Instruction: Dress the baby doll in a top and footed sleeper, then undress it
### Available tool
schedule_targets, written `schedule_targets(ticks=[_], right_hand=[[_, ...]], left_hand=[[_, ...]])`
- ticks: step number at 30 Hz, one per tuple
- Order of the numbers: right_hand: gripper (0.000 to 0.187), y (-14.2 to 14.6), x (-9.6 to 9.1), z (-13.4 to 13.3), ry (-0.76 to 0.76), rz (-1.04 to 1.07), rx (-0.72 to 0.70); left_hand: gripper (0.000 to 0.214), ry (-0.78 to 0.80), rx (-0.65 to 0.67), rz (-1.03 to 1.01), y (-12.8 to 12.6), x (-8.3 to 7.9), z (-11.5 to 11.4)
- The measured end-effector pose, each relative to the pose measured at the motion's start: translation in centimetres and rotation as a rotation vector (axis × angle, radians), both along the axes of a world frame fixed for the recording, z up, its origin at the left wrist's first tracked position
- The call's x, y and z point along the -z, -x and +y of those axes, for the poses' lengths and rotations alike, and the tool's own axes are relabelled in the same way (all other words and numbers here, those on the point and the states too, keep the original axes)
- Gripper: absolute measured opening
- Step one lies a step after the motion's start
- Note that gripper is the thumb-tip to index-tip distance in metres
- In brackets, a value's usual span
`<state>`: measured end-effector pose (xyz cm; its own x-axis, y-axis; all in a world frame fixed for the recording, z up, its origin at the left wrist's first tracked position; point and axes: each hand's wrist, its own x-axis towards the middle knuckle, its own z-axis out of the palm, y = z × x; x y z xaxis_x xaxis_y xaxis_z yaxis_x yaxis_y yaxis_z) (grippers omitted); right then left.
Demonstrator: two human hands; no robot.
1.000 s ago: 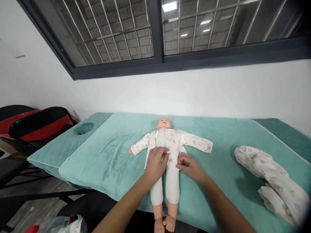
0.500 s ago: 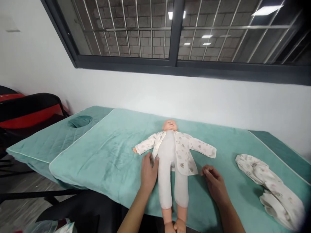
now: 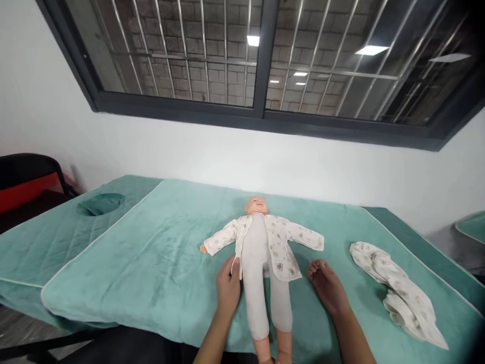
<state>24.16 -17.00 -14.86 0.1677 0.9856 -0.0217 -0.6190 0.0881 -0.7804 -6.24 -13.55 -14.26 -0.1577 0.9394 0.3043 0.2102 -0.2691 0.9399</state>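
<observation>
Left hand (image 3: 228, 288): fingers nearly closed at the jacket's (image 3: 279, 253) edge; whether they pinch cloth cannot be told. Right hand (image 3: 329, 287): fingers partly curled, apart from the jacket, empty as far as shown. Doll (image 3: 256, 247) lies face up between both, feet cut off below. Whether an arm fills the sleeve above the right fingers is unclear.
</observation>
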Motion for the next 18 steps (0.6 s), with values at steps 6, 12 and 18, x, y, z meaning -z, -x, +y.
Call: schedule_targets(ticks=[6, 12, 18], right_hand=[[0.020, 0.1, -0.3, -0.3, -0.011, 0.034, 0.022], [0.021, 0.2, 0.0, -0.6, -0.025, 0.018, 0.052], [0.023, 0.3, 0.4, -1.1, -0.041, -0.081, 0.060]], left_hand=[[0.037, -0.106, 0.083, 0.109, -4.0, -5.6, 2.3], [0.034, -0.202, 0.247, 0.483, -7.3, -5.7, -2.1], [0.029, -0.242, 0.066, 0.263, -3.6, 3.0, -14.1]])
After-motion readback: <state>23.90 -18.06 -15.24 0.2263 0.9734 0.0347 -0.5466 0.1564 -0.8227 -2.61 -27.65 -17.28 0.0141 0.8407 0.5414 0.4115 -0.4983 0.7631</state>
